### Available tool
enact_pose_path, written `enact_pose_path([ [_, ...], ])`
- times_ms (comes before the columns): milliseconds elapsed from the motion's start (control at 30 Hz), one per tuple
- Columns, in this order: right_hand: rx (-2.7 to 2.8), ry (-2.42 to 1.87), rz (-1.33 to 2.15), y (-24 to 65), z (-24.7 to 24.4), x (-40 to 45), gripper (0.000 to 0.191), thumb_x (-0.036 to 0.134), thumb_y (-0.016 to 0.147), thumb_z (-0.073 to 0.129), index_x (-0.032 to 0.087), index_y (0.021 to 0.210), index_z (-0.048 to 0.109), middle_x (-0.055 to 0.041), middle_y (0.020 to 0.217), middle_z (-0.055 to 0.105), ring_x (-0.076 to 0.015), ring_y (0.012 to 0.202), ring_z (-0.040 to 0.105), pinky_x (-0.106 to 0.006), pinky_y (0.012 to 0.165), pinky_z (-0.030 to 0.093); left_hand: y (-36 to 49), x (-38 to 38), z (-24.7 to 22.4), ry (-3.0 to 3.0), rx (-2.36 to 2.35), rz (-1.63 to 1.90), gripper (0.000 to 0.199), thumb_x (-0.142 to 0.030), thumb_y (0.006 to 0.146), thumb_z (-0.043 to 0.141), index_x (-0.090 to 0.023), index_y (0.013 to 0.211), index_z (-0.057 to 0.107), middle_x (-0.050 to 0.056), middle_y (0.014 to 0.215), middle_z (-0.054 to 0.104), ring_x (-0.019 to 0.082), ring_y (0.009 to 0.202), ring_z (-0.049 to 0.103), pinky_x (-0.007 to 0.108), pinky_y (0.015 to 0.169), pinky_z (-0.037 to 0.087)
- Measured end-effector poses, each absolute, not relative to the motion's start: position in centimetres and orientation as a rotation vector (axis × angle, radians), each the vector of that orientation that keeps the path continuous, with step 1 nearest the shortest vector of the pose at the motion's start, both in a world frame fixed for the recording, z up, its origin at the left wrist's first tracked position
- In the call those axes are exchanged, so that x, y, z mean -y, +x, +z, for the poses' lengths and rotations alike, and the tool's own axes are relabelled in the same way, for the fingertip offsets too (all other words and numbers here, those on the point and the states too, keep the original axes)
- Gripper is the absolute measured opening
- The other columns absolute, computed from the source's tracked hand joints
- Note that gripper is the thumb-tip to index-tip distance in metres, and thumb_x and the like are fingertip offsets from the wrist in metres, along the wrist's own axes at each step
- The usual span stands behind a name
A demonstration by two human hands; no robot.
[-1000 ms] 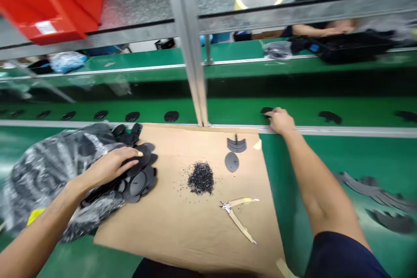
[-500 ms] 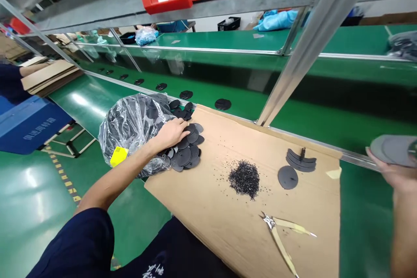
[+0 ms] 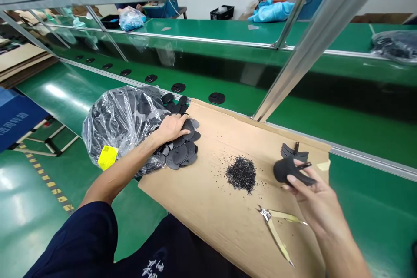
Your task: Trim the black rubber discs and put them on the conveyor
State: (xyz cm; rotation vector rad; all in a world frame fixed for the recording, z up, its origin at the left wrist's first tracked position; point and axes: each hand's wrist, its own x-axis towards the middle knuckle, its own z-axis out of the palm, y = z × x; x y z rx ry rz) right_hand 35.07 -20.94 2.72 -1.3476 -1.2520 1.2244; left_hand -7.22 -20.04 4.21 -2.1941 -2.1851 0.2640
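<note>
My left hand (image 3: 172, 129) lies on a heap of black discs (image 3: 179, 153) with the grip released, fingers spread across the top. The heap spills from a clear plastic bag (image 3: 122, 126) bearing a yellow label (image 3: 107, 157) and sits on the edge of a cardboard sheet (image 3: 208, 186) laid over a green conveyor (image 3: 368, 137). My right hand (image 3: 317, 202) is over the sheet's right side, its grip clenched on a curved black piece (image 3: 288, 170). Just behind that piece is a stack of black arcs (image 3: 295, 152). To its left lies a pile of black granules (image 3: 241, 173), and nearer me are yellow-handled cutters (image 3: 273, 228). A row of discs (image 3: 178, 87) sits on the belt beyond the sheet.
</note>
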Motion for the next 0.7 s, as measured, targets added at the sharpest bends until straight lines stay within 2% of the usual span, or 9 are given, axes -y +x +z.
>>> enact_pose_path([
  [100,1.243,-1.362,1.362,33.2,2.9,22.6,0.051,0.053,0.067,0.087,0.023,0.107,0.073,-0.0085,0.113,0.074,-0.0160,0.068,0.067,-0.029,0.052,0.060,-7.1,20.2,4.3,-2.207,2.209,0.201,0.045,-0.039,0.093,0.071,-0.014,0.127,0.055,0.016,0.114,0.065,0.034,0.110,0.064,0.039,0.090,0.050],
  [167,1.316,-1.384,1.391,32.6,2.7,23.5,0.053,0.053,0.074,0.084,0.023,0.115,0.070,-0.0082,0.104,0.074,-0.0141,0.059,0.063,-0.027,0.046,0.054,-7.0,20.3,4.5,-2.220,2.236,0.079,0.036,-0.029,0.092,0.071,-0.015,0.122,0.058,0.014,0.113,0.065,0.031,0.108,0.064,0.036,0.086,0.051],
  [233,1.387,-1.385,1.374,32.1,2.4,24.4,0.051,0.053,0.077,0.081,0.023,0.116,0.067,-0.0049,0.090,0.071,-0.0145,0.057,0.060,-0.026,0.045,0.052,-6.4,20.8,4.6,-2.293,2.235,-0.147,0.023,-0.020,0.092,0.068,-0.016,0.114,0.061,0.010,0.104,0.066,0.025,0.097,0.065,0.032,0.080,0.051],
  [333,1.483,-1.328,1.288,31.0,2.1,25.3,0.039,0.053,0.079,0.080,0.023,0.100,0.066,-0.0031,0.086,0.067,-0.0173,0.070,0.062,-0.027,0.058,0.055,-3.9,22.1,4.7,-2.544,2.088,-0.731,0.015,-0.021,0.095,0.064,-0.017,0.110,0.064,0.003,0.090,0.062,0.016,0.077,0.061,0.026,0.070,0.051],
  [400,1.514,-1.278,1.320,30.0,2.0,25.6,0.036,0.054,0.080,0.079,0.022,0.088,0.064,-0.0029,0.083,0.065,-0.0182,0.075,0.061,-0.028,0.065,0.055,-0.9,23.1,4.6,-2.705,1.911,-1.144,0.019,-0.029,0.098,0.063,-0.018,0.114,0.065,0.002,0.087,0.061,0.013,0.073,0.059,0.024,0.066,0.051],
  [467,1.474,-1.226,1.433,29.0,1.8,25.7,0.039,0.057,0.078,0.079,0.022,0.084,0.063,-0.0016,0.078,0.063,-0.0178,0.073,0.059,-0.029,0.067,0.054,2.4,24.0,4.3,-2.809,1.742,-1.406,0.022,-0.033,0.099,0.064,-0.019,0.115,0.067,0.002,0.086,0.062,0.013,0.073,0.059,0.023,0.065,0.051],
  [567,1.373,-1.165,1.577,28.2,1.5,26.0,0.045,0.060,0.074,0.082,0.022,0.089,0.066,-0.0006,0.080,0.063,-0.0171,0.074,0.058,-0.030,0.069,0.053,6.4,24.7,3.7,-2.925,1.572,-1.513,0.020,-0.033,0.100,0.062,-0.019,0.113,0.069,0.004,0.090,0.065,0.015,0.080,0.062,0.025,0.071,0.054],
  [700,1.307,-1.156,1.651,28.3,1.0,26.3,0.046,0.061,0.075,0.081,0.022,0.094,0.067,-0.0001,0.083,0.064,-0.0163,0.077,0.058,-0.029,0.072,0.053,8.5,24.7,2.4,-3.004,1.481,-1.477,0.022,-0.027,0.102,0.058,-0.020,0.120,0.068,0.007,0.098,0.067,0.017,0.090,0.066,0.028,0.078,0.056],
])
